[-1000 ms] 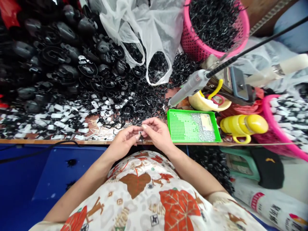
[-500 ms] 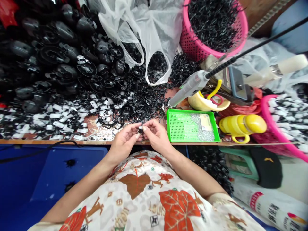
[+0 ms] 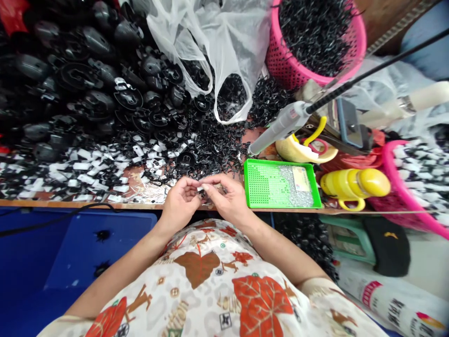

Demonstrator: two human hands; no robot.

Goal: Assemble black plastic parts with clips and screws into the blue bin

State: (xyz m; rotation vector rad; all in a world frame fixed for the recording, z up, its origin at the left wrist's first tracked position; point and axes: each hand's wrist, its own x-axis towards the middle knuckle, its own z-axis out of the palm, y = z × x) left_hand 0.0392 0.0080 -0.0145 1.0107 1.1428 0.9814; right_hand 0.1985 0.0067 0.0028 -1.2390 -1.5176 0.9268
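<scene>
- Two bare hands meet at the front edge of the table (image 3: 133,181), fingertips touching or nearly so, both closed on one small part (image 3: 200,189).
- Left hand (image 3: 179,201): fingers curled, thumb below, pinching the small part from its side.
- Right hand (image 3: 229,199): thumb and fingers pinch the same piece, which shows a pale bit and is mostly covered by the fingertips.
- Just beside the right hand lies a green tray (image 3: 259,185), with tiny shiny pieces and a pale card at its right end.
- Beyond the hands spreads a heap of small black clips (image 3: 217,147); to the left, a pile of white-and-black pieces (image 3: 86,171).
- Above the tray, a grey screwdriver (image 3: 278,128) hangs tilted; right of the tray, a yellow bottle (image 3: 351,182) lies on its side.
- Farther out: black shells (image 3: 98,42) heaped at the left, a whitish plastic bag (image 3: 242,42) behind the clips, and a pink basket (image 3: 286,68) full of thin black pieces.
</scene>
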